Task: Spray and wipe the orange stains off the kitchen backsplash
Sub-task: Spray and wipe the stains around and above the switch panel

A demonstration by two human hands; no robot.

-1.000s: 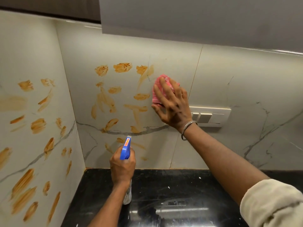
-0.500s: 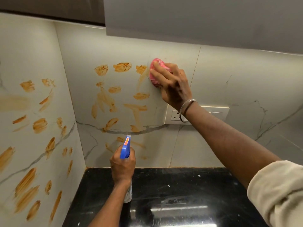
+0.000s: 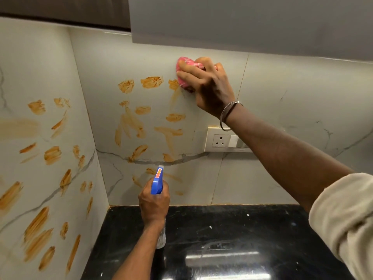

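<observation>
1. Grip, right side: we are curling the fingers of our right hand round a bunched pink cloth and pressing it against the backsplash.
2. Cloth location: the pink cloth is sitting high on the rear panel, near the underside of the wall cabinet. Its lower edge is lying just beside the rightmost smear in the top row of orange stains.
3. Grip, left side: we are clasping the spray bottle in our left hand, with the fingers wrapping round its neck.
4. Bottle attitude: the blue trigger head is pointing at the lower part of the rear panel, and the clear body is hanging below the hand over the black countertop. We cannot tell whether the base is touching the countertop.
5. Stain coverage: the orange stains are spreading over the left part of the rear panel, from the top row down to the area around the nozzle. More smears are running down the side wall on the left, from its upper half almost to the countertop.
6. Fittings: a white socket plate is sitting on the backsplash below our right wrist, and the forearm is crossing in front of its right end.
7. Wrist and arm: a thin metal bangle is circling the right wrist, and a cream sleeve is bunching further up the forearm at the right edge of the view.
8. Work surface: the countertop is showing pale specks and reflecting a bright strip of light.
</observation>
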